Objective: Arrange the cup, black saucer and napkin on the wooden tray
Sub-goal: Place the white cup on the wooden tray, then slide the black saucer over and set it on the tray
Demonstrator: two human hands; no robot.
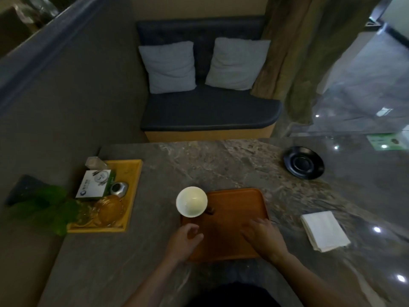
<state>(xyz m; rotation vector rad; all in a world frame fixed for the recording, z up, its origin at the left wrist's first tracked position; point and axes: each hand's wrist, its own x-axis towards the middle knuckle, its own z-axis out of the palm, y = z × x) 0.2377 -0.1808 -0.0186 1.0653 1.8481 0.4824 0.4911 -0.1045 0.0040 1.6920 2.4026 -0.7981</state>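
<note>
A flat, rounded-corner orange-brown wooden tray lies on the grey mottled stone bench in the lower middle of the frame. A white round ceramic cup, mouth up and empty, sits at the tray's upper left corner, overlapping its edge; whether it rests fully on the tray cannot be told. The left hand is at the tray's lower left edge, just below the cup and apart from it, its grip loosely curled and holding nothing. The right hand lies palm down over the tray's lower right part, fingers spread, grip empty. A round black saucer stands on the bench in the upper right, well apart from the tray. A folded white paper napkin lies on the bench to the right of the tray, near the right hand but not touching it.
</note>
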